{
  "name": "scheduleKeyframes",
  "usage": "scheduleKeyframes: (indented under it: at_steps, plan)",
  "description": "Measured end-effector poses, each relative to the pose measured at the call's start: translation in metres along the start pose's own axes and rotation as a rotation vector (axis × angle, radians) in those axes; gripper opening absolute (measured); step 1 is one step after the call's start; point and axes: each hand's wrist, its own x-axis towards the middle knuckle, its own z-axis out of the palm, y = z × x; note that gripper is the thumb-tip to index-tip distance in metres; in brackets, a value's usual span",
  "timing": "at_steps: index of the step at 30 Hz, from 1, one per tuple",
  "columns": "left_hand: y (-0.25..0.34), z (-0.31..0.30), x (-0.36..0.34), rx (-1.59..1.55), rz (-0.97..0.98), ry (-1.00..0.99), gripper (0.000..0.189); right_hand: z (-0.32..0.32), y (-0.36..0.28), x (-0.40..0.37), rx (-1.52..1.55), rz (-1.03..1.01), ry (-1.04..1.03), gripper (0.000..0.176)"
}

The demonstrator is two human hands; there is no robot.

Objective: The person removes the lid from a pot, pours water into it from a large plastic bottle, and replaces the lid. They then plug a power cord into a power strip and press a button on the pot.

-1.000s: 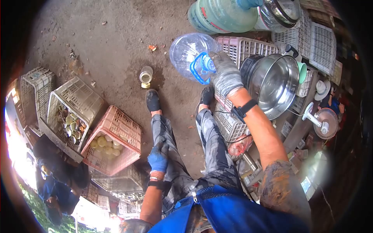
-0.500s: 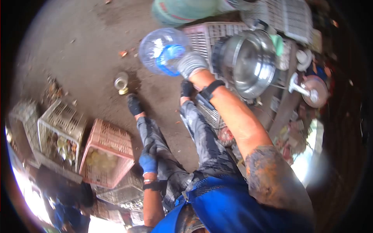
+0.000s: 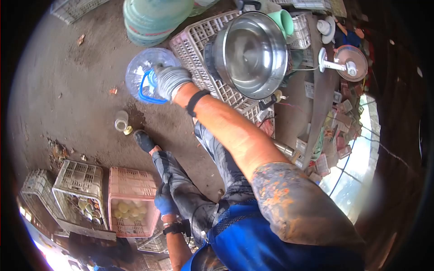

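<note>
My right hand (image 3: 172,82), in a grey-white glove, is closed at the neck of a large clear plastic water jug (image 3: 135,67). The jug has a blue carrying handle (image 3: 147,92) and lies tilted with its neck toward me; my fingers partly hide the cap. Low on the left, my left hand (image 3: 164,199), in a blue glove with dark fingers, rests against my thigh, its fingers seemingly laid out along the trouser leg. It holds nothing that I can see. A small glass jar (image 3: 121,121) stands on the ground beyond my foot, with a yellowish lid (image 3: 128,130) beside it.
A steel pot (image 3: 255,54) sits on pale plastic crates (image 3: 201,47) at right. Large greenish jugs (image 3: 156,20) stand behind. Lower left, a pink crate (image 3: 133,180) holds round pale items, and a white crate (image 3: 79,174) holds lids. A fan (image 3: 350,63) is farther right.
The view has shifted, so the pot, jug and crates sit farther left. My right hand stays at the jug's neck, and my left hand remains by my thigh.
</note>
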Motion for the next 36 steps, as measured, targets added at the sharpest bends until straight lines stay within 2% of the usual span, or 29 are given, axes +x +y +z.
scheduleKeyframes:
  at_steps: [3,4,5,7,8,9,11,12,13,15,16,17,19,21,23,24,25,27,28,29,30,31,32,33,35,36]
  plan:
    - [-0.008,0.001,0.002,-0.048,0.001,-0.002,0.027,0.017,0.004,0.005,0.143,0.041,0.004,0.056]
    - [0.002,-0.008,0.003,0.252,0.155,-0.027,0.026,0.019,0.002,0.007,0.239,0.045,0.031,0.059]
    - [-0.005,-0.005,0.005,0.201,0.142,0.017,0.024,0.019,0.003,0.006,0.332,0.042,0.059,0.063]
    - [-0.003,-0.01,0.006,0.131,0.151,0.071,0.024,0.008,0.006,0.003,0.252,0.122,-0.157,0.071]
    - [0.0,-0.016,0.006,-0.006,0.019,0.051,0.027,0.011,0.012,-0.002,0.301,0.173,-0.168,0.074]
    - [0.007,-0.028,0.007,0.004,0.021,0.047,0.031,0.009,0.017,-0.008,0.352,0.222,-0.182,0.077]
    - [-0.037,-0.013,0.015,-0.275,-0.173,0.163,0.021,-0.015,0.023,-0.038,0.391,0.203,-0.242,0.068]
    - [-0.043,-0.017,0.017,-0.371,-0.235,0.177,0.022,-0.016,0.026,-0.049,0.389,0.18,-0.205,0.065]
    - [-0.029,-0.03,0.019,-0.369,-0.227,0.199,0.022,-0.017,0.035,-0.056,0.384,0.161,-0.171,0.063]
    - [0.014,-0.064,0.007,-0.611,-0.496,0.104,0.023,-0.026,0.062,-0.074,0.341,-0.01,-0.018,0.052]
    - [-0.006,-0.062,0.01,-0.543,-0.453,0.116,0.022,-0.022,0.082,-0.069,0.286,-0.059,0.034,0.045]
    - [-0.001,-0.071,0.007,-0.544,-0.449,0.13,0.022,-0.023,0.101,-0.057,0.228,-0.109,0.086,0.04]
    - [0.025,-0.095,0.004,-0.621,-0.605,0.047,0.021,-0.08,0.113,-0.056,-0.415,-0.144,0.123,0.036]
    - [0.029,-0.106,-0.001,-0.585,-0.594,0.07,0.02,-0.112,0.143,-0.033,-0.639,-0.092,0.273,0.028]
    - [0.038,-0.121,-0.001,-0.635,-0.631,0.054,0.019,-0.121,0.198,0.032,0.064,-0.164,0.697,0.03]
    - [0.026,-0.125,-0.001,-0.589,-0.626,0.054,0.018,-0.169,0.184,0.034,0.271,-0.042,0.622,0.033]
    - [-0.013,-0.113,-0.003,-0.472,-0.446,0.075,0.019,-0.231,0.159,0.024,0.476,0.081,0.535,0.038]
    - [-0.085,-0.09,-0.005,-0.204,-0.102,0.171,0.019,-0.293,0.145,0.045,0.423,0.237,0.508,0.054]
    - [0.008,-0.115,-0.013,-0.557,-0.647,0.176,0.018,-0.299,0.159,0.094,-0.119,0.064,0.538,0.062]
    - [0.023,-0.116,-0.021,-0.572,-0.663,0.19,0.018,-0.311,0.161,0.134,-0.667,-0.131,0.553,0.069]
    - [0.031,-0.113,-0.027,-0.684,-0.756,0.175,0.016,-0.317,0.169,0.164,-0.669,-0.153,0.55,0.069]
    - [0.033,-0.11,-0.033,-0.783,-0.848,0.151,0.016,-0.328,0.171,0.174,-0.096,-0.034,0.643,0.073]
    - [0.029,-0.096,-0.04,-0.574,-0.723,0.126,0.017,-0.34,0.171,0.182,0.481,0.092,0.697,0.076]
    - [-0.036,-0.063,-0.054,-0.275,-0.387,0.109,0.02,-0.352,0.166,0.19,0.479,0.077,0.689,0.076]
    - [-0.021,-0.057,-0.061,-0.122,-0.194,-0.074,0.023,-0.369,0.159,0.202,0.261,0.19,0.473,0.079]
    - [-0.013,-0.049,-0.061,-0.13,-0.21,-0.064,0.023,-0.371,0.157,0.213,0.257,0.224,0.377,0.076]
